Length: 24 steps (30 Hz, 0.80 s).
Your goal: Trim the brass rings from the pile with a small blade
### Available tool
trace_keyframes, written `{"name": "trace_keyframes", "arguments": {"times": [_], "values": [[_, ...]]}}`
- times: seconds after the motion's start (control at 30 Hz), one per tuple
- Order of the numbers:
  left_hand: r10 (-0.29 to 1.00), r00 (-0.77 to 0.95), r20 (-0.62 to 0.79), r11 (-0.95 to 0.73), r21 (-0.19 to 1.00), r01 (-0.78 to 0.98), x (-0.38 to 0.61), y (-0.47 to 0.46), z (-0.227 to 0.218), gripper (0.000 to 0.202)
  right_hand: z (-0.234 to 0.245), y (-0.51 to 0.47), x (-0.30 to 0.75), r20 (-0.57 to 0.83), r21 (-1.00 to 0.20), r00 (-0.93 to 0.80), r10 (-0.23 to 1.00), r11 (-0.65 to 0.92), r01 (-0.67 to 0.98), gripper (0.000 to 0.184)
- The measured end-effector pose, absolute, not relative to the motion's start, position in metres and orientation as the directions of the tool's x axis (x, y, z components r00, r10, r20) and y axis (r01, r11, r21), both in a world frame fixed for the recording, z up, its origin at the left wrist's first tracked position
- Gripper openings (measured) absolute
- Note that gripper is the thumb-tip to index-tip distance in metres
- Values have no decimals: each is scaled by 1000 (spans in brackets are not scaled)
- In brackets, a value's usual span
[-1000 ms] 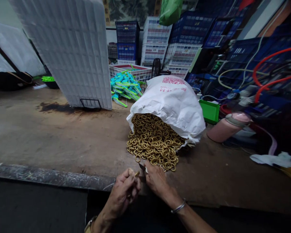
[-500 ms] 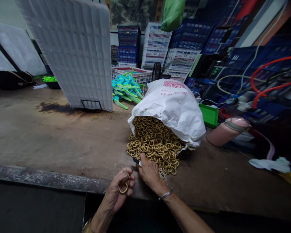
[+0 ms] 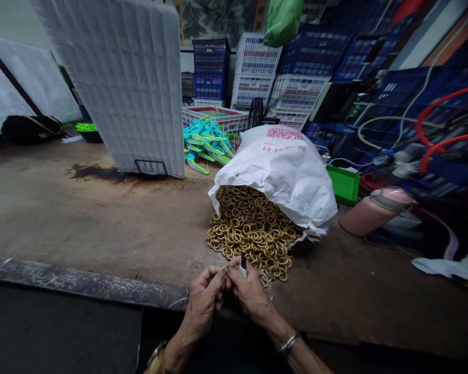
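Observation:
A white sack [image 3: 281, 171] lies on its side on the brown worktop [image 3: 101, 223], spilling a heap of gold rings [image 3: 249, 231] from its mouth. Just in front of the heap, my left hand [image 3: 203, 304] and my right hand [image 3: 251, 296] meet at the fingertips. The left fingers pinch a gold ring [image 3: 225, 270]. The right hand is closed round a small dark-tipped tool [image 3: 243, 263] that stands upright next to the ring.
A tall white ribbed panel [image 3: 128, 88] stands at the back left. Behind the sack lie blue-green plastic pieces [image 3: 205, 143], stacked blue and white crates [image 3: 253, 65] and a small fan. To the right are a green box [image 3: 345, 184], a pink flask [image 3: 378, 210] and hoses.
My right hand reached into the ring heap and came back to the left hand, which had drawn toward me with a ring. Both hands now meet again at the heap's front edge.

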<state>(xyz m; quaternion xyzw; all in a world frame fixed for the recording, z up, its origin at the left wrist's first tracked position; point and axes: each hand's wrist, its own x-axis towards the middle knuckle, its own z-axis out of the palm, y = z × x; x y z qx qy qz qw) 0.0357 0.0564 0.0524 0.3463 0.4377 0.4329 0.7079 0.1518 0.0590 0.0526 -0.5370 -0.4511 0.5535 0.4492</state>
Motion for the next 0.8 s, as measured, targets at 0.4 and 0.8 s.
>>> {"name": "trace_keyframes", "arguments": {"times": [0.4, 0.8], "values": [[975, 218, -45, 55, 998, -41, 32, 56, 56, 20, 65, 56, 162, -98, -929, -23, 995, -83, 361, 25], [838, 387, -384, 478, 859, -185, 34, 54, 55, 29, 54, 57, 168, -111, -925, 21, 994, -111, 364, 24]]}}
